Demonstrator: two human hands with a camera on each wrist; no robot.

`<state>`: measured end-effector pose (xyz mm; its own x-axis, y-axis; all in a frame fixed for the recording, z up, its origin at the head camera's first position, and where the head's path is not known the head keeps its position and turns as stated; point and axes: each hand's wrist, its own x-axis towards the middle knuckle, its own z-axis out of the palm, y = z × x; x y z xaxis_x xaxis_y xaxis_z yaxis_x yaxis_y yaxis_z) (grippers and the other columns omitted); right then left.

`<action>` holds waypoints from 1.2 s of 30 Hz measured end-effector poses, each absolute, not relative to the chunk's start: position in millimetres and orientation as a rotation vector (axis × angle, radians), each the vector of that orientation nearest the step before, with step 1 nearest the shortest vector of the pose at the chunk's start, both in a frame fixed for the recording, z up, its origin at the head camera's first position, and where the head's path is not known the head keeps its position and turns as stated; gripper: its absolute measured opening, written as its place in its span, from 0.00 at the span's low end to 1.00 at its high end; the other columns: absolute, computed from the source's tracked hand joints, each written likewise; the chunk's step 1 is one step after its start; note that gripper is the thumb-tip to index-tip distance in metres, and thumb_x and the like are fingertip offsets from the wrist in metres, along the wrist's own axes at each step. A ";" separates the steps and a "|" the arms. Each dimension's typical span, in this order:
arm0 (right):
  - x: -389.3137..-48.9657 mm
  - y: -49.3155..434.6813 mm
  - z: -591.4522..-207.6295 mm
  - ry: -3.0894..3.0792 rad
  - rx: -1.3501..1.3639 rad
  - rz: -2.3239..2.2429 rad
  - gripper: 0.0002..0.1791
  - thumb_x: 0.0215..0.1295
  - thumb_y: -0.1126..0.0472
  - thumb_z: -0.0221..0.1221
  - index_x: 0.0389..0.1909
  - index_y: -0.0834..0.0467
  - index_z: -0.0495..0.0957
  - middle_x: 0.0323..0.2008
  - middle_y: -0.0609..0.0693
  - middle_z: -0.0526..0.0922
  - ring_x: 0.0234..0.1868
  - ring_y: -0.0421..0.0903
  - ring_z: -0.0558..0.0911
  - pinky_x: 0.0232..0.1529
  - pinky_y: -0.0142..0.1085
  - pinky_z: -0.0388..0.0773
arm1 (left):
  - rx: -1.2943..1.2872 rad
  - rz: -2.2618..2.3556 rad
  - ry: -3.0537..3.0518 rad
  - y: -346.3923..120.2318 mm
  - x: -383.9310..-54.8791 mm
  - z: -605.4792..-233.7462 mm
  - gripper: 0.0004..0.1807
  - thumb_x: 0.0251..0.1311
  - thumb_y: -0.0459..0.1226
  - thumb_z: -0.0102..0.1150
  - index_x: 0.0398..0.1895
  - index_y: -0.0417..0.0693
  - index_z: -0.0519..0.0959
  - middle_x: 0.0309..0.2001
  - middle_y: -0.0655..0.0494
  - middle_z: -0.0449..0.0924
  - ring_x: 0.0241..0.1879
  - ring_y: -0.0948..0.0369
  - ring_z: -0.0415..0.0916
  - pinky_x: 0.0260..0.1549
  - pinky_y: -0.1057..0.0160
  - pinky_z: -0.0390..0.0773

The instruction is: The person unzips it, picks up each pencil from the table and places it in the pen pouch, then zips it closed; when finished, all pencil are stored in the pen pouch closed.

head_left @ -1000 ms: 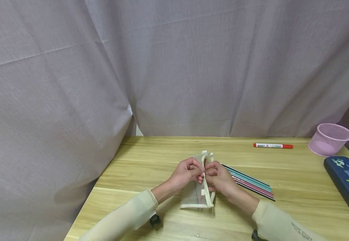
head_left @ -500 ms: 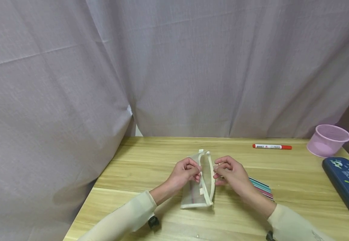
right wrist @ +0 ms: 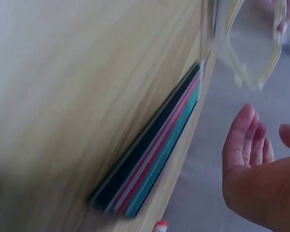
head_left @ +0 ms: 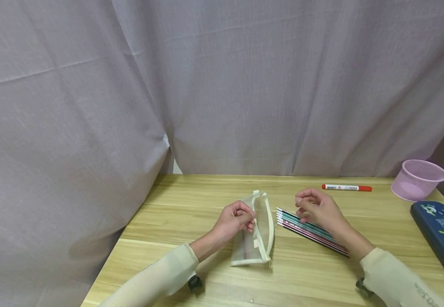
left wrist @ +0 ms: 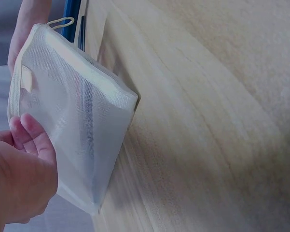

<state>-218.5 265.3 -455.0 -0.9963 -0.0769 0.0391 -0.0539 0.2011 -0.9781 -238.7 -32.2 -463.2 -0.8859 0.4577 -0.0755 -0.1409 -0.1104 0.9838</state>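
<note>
My left hand [head_left: 234, 221] pinches one edge of the zipped opening of a see-through mesh pencil pouch [head_left: 241, 249]. The pouch's mouth gapes wide, and a dark, slim shape shows through the mesh in the left wrist view. To the right of the pouch lies a row of striped pencils [head_left: 302, 228], green, pink and black, side by side on the table. Over them hovers my right hand [head_left: 323, 211], its fingers loosely bent and holding nothing. In the right wrist view the pencils [right wrist: 154, 150] lie below that hand, apart from it.
A red-and-white marker [head_left: 346, 187] lies near the back edge of the wooden table [head_left: 160, 230]. At the right stand a pink mesh cup [head_left: 415, 183] and a dark blue pencil case [head_left: 438, 238] with printed pictures. A grey curtain [head_left: 226, 94] hangs behind.
My right hand has let go of the pouch's edge and moved right, over the pencils. The pouch mouth has spread apart. My left hand stays at its edge.
</note>
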 end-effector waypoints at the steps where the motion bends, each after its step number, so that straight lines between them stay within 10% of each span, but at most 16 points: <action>1: -221.3 270.2 -456.0 2.421 -0.133 -1.948 0.22 0.80 0.56 0.59 0.61 0.70 0.70 0.38 0.39 0.85 0.39 0.46 0.89 0.39 0.48 0.93 | 0.347 2.050 1.769 -32.3 -238.8 -463.5 0.05 0.71 0.26 0.58 0.39 0.43 0.75 0.30 0.56 0.83 0.27 0.65 0.81 0.31 0.68 0.88; 36: -268.2 332.6 -483.0 2.273 -0.559 -1.349 0.20 0.68 0.68 0.66 0.60 0.66 0.82 0.38 0.56 0.83 0.30 0.37 0.77 0.24 0.30 0.78 | 0.343 2.046 1.729 -31.6 -239.2 -467.1 0.06 0.72 0.26 0.58 0.40 0.44 0.74 0.29 0.56 0.82 0.27 0.65 0.80 0.30 0.67 0.89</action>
